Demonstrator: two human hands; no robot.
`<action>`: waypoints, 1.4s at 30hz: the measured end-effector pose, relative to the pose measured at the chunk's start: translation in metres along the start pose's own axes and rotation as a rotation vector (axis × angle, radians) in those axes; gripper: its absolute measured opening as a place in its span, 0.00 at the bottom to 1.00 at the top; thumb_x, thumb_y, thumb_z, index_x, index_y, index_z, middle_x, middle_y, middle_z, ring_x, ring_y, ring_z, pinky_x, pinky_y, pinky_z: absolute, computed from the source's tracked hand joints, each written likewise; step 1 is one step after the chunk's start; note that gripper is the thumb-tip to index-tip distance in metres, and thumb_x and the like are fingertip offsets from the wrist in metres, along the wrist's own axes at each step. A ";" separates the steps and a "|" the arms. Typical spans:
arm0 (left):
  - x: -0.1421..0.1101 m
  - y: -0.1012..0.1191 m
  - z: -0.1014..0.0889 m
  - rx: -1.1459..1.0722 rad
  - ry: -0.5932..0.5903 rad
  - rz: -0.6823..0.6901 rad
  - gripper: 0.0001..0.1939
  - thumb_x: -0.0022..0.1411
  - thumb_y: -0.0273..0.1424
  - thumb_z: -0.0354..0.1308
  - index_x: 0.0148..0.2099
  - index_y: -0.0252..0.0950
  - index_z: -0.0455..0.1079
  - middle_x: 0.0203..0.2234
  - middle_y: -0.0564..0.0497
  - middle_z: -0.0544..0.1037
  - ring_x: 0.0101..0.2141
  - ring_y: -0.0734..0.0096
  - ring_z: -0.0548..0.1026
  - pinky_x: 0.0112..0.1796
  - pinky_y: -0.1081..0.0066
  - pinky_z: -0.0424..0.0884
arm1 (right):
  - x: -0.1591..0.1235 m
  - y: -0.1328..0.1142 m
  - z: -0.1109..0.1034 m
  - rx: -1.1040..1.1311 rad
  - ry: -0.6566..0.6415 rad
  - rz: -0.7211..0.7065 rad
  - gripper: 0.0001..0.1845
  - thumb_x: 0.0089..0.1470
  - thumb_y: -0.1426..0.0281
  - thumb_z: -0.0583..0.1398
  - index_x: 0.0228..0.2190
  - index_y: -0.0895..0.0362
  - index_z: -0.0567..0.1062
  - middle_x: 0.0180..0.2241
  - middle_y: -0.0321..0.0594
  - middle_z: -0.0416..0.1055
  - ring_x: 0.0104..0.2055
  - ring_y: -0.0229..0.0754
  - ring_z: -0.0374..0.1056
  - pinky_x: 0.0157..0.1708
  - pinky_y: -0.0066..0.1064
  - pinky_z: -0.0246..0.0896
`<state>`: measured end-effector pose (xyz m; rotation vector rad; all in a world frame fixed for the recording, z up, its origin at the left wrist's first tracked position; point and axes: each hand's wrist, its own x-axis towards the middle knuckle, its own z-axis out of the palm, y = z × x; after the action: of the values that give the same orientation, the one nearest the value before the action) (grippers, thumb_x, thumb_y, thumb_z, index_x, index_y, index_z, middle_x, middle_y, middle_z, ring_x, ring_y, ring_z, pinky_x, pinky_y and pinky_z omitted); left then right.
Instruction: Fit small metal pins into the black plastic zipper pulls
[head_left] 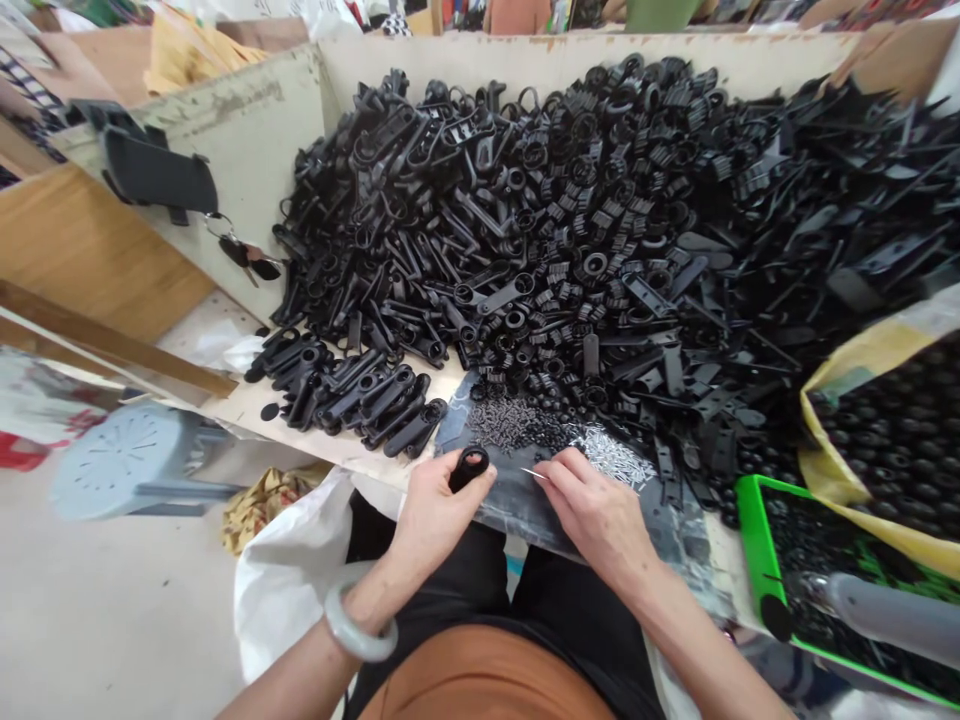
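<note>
Pinching a black ring-ended part between thumb and fingers, your left hand sits over the near edge of the worktable, its ring facing up. Your right hand is just to its right, thumb and index fingertip pressed together on a thin, pale metal pin that points left toward the part without touching it. Beyond your hands, on a dark sheet, lie small dark pieces and, to their right, a pile of silvery pins. To the left, a row of black lever-shaped parts lies along the near edge. A large heap of loose black parts fills the far side. At the right, a green tray stands near a yellow-rimmed bag of round black pieces. You wear a pale bangle on your left wrist.
</note>
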<state>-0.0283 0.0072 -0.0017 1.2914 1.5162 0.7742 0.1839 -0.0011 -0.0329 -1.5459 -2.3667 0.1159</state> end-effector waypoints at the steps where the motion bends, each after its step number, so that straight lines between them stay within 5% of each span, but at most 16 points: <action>1: -0.005 0.001 0.000 -0.131 -0.014 -0.069 0.14 0.61 0.41 0.62 0.32 0.36 0.72 0.18 0.58 0.66 0.20 0.77 0.61 0.25 0.74 0.55 | 0.002 0.000 -0.001 -0.051 -0.022 -0.040 0.13 0.70 0.73 0.53 0.39 0.54 0.78 0.35 0.38 0.75 0.30 0.37 0.72 0.25 0.29 0.53; 7: -0.023 0.008 0.006 -0.622 -0.056 -0.379 0.21 0.48 0.45 0.73 0.34 0.34 0.72 0.13 0.63 0.61 0.15 0.84 0.52 0.18 0.77 0.41 | 0.016 0.002 -0.010 -0.119 -0.107 -0.219 0.14 0.61 0.84 0.57 0.33 0.54 0.75 0.31 0.38 0.74 0.30 0.38 0.71 0.24 0.30 0.51; 14: -0.022 0.007 0.008 -0.855 -0.062 -0.441 0.21 0.47 0.39 0.75 0.30 0.35 0.67 0.11 0.64 0.61 0.14 0.87 0.51 0.19 0.79 0.48 | 0.010 0.001 -0.006 0.054 -0.029 -0.215 0.14 0.69 0.75 0.52 0.41 0.55 0.77 0.37 0.38 0.79 0.33 0.37 0.75 0.30 0.27 0.60; 23: -0.025 0.003 0.006 -0.910 -0.018 -0.463 0.22 0.46 0.36 0.76 0.30 0.35 0.65 0.11 0.65 0.61 0.14 0.87 0.51 0.19 0.79 0.47 | -0.003 -0.013 0.001 0.219 -0.025 0.016 0.18 0.72 0.65 0.50 0.39 0.54 0.79 0.39 0.41 0.77 0.33 0.38 0.75 0.29 0.27 0.63; 32: -0.030 0.009 0.016 -0.953 -0.105 -0.468 0.18 0.49 0.37 0.75 0.36 0.32 0.72 0.10 0.64 0.61 0.13 0.87 0.50 0.20 0.77 0.45 | 0.005 -0.033 -0.018 1.111 0.110 0.454 0.10 0.57 0.59 0.67 0.33 0.52 0.83 0.34 0.38 0.76 0.28 0.38 0.67 0.25 0.28 0.60; 42: -0.037 0.016 0.025 -1.048 -0.105 -0.471 0.19 0.47 0.36 0.77 0.32 0.34 0.70 0.10 0.64 0.62 0.14 0.87 0.50 0.20 0.78 0.46 | -0.004 -0.047 -0.004 1.241 0.242 0.455 0.05 0.56 0.63 0.69 0.33 0.51 0.85 0.33 0.38 0.79 0.30 0.38 0.70 0.28 0.26 0.63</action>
<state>-0.0002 -0.0274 0.0145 0.1796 0.9944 0.9562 0.1449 -0.0243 -0.0192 -1.2290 -1.1816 1.1501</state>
